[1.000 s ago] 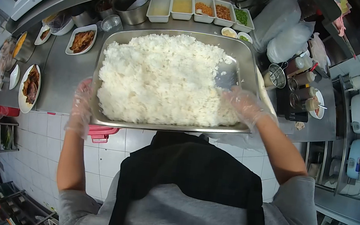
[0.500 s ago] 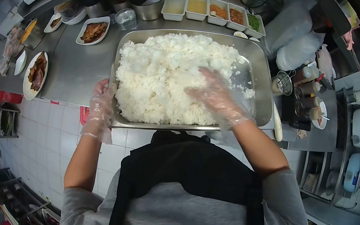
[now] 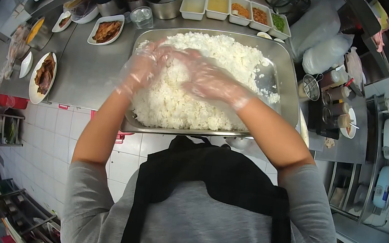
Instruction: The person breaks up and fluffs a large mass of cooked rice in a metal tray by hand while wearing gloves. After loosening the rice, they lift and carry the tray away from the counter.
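Left hand (image 3: 145,67), gloved in clear plastic, now lies spread and flat on the rice (image 3: 194,84); 0.5 s ago it gripped the near-left rim of the steel tray (image 3: 290,93). Right hand (image 3: 205,78), also gloved, has slid from the right-centre of the heap toward the middle, fingers spread, palm down, just beside the left. Judgement: tray no longer steadied, both hands working the mound together, likely pressing or turning it. Rice fills most of the tray, heaped to the left, bare metal showing at the right end. Beyond the tray: 5 small white condiment tubs (image 3: 237,9) in a row; to the left, plates of browned food (image 3: 106,29)
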Tool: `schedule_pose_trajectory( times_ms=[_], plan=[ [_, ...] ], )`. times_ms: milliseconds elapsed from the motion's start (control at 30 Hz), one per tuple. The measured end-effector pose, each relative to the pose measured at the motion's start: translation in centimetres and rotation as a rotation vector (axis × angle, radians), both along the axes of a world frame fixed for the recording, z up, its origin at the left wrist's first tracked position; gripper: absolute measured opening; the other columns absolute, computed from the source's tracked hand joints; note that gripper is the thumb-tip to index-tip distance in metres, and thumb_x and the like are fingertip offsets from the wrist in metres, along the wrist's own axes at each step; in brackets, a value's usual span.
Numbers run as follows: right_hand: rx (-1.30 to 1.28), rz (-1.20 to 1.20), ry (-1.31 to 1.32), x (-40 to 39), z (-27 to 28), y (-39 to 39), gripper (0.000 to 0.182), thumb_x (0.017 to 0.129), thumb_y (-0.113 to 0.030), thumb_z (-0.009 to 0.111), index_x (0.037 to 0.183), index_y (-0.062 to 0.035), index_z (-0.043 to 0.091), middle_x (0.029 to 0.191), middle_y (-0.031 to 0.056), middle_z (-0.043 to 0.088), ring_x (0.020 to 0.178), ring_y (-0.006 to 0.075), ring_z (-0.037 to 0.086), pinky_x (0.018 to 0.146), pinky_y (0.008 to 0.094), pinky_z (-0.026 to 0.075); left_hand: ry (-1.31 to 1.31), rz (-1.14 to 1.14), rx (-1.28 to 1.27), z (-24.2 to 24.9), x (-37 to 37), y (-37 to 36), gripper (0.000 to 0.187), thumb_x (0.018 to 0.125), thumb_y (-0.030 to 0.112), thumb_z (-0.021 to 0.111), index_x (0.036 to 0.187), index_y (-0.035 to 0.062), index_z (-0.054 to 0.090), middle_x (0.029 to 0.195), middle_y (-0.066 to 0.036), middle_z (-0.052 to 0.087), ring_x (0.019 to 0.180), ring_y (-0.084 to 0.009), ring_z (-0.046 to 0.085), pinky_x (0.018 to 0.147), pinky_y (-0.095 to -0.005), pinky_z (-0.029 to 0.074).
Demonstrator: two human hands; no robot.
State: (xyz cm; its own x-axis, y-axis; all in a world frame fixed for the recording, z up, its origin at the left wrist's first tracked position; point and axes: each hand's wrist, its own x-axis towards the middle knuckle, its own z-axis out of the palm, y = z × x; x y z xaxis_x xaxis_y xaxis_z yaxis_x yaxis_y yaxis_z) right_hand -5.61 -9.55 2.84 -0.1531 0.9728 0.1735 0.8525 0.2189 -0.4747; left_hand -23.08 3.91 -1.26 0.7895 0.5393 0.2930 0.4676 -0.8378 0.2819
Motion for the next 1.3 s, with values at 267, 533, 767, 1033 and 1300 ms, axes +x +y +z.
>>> schedule_pose_trajectory(
  times_ms=[267, 533, 767, 1033, 1300],
  plan=[
    [-0.211, -0.157, 0.39, -2.1, -4.0, 0.5, 0.025, 0.085, -0.018, 0.06, 0.103, -0.0007, 0.064, 0.091, 0.0174, 0.061, 0.089, 0.0294, 0.061, 0.077, 0.0352, 0.052, -0.123, -0.123, -0.492, -3.3, 1.9, 5.5, 0.032, 0.098, 0.026, 0.046, 0.121, 0.0055, 0.056, 0.127, -0.014, 0.052, 0.122, -0.0266, 0.046, 0.102, -0.0338, 0.037],
    [-0.363, -0.193, 0.742, 12.9, 2.6, -1.9, 0.046, 0.085, -0.043, 0.062, 0.112, -0.0066, 0.064, 0.111, 0.0108, 0.063, 0.104, 0.0201, 0.057, 0.084, 0.0332, 0.048, -0.057, -0.097, 0.048, 6.3, 3.0, -5.0, 0.037, 0.089, 0.033, 0.058, 0.12, 0.0126, 0.059, 0.133, -0.012, 0.05, 0.13, -0.03, 0.038, 0.109, -0.0414, 0.029],
    [-0.752, -0.544, 1.644, 21.5, -8.7, 2.7, 0.053, 0.093, -0.038, 0.05, 0.131, -0.0017, 0.041, 0.132, 0.0172, 0.047, 0.123, 0.0274, 0.043, 0.098, 0.0384, 0.041, 0.075, -0.291, 0.04, 2.8, 4.7, -16.8, 0.048, 0.076, 0.042, 0.069, 0.118, 0.0203, 0.059, 0.139, -0.006, 0.043, 0.132, -0.0261, 0.035, 0.107, -0.05, 0.024],
    [-1.017, -0.299, 1.152, 18.8, -8.5, -2.3, 0.059, 0.096, -0.04, 0.043, 0.141, -0.0041, 0.032, 0.14, 0.0173, 0.041, 0.132, 0.0295, 0.035, 0.105, 0.0444, 0.034, 0.119, -0.157, 0.104, -1.3, 5.0, -19.2, 0.055, 0.074, 0.048, 0.067, 0.124, 0.0291, 0.055, 0.142, -0.004, 0.039, 0.135, -0.0282, 0.031, 0.105, -0.0573, 0.022],
    [-0.799, -0.157, 1.465, 12.7, -5.8, -4.8, 0.065, 0.093, -0.053, 0.044, 0.141, -0.0107, 0.036, 0.139, 0.0134, 0.044, 0.129, 0.0277, 0.04, 0.104, 0.0445, 0.034, 0.208, -0.034, 0.003, -0.8, 10.1, -20.0, 0.052, 0.082, 0.051, 0.058, 0.13, 0.0332, 0.05, 0.143, -0.012, 0.035, 0.136, -0.0318, 0.027, 0.106, -0.0564, 0.019]
  ],
)
